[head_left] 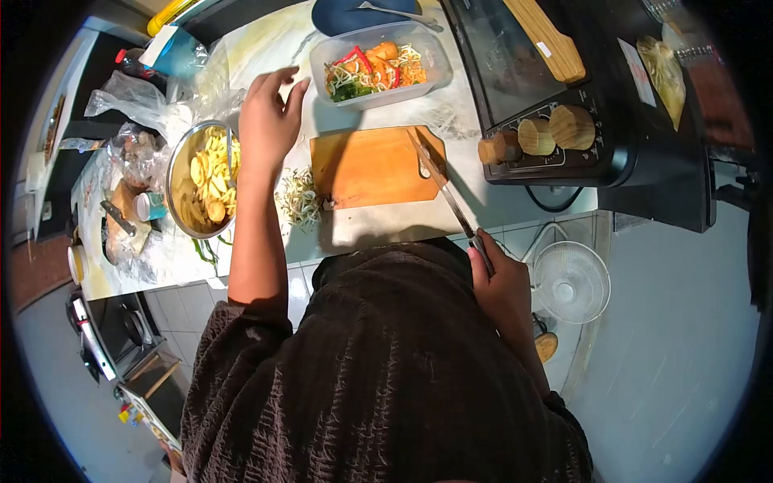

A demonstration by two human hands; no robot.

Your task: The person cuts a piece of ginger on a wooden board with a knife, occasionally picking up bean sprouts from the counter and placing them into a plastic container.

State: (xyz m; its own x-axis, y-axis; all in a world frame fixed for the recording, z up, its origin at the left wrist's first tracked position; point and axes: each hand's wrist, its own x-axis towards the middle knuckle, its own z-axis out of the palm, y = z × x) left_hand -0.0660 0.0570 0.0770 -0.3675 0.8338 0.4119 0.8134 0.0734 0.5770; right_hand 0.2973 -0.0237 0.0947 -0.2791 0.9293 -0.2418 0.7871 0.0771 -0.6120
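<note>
My left hand (272, 113) is raised over the counter, between the metal bowl (171, 189) and the clear plastic container (378, 100). Its fingers are bent but apart, with nothing in them. A knife (456, 205) is gripped by its dark handle in my right hand (501, 282), and its tip points over the right side of the wooden cutting board (362, 165). Loose bean sprouts (298, 197) lie left of the board. The container holds orange pieces, red strips, sprouts and greens (346, 87). Yellow slices (213, 173) fill much of the bowl.
A black toaster oven (612, 153) with wooden knobs stands to the right. Behind the container sits a dark blue plate (330, 18) with a fork (398, 14). Plastic bags (149, 105) crowd the left of the counter. A wire strainer (572, 282) is below the counter's right edge.
</note>
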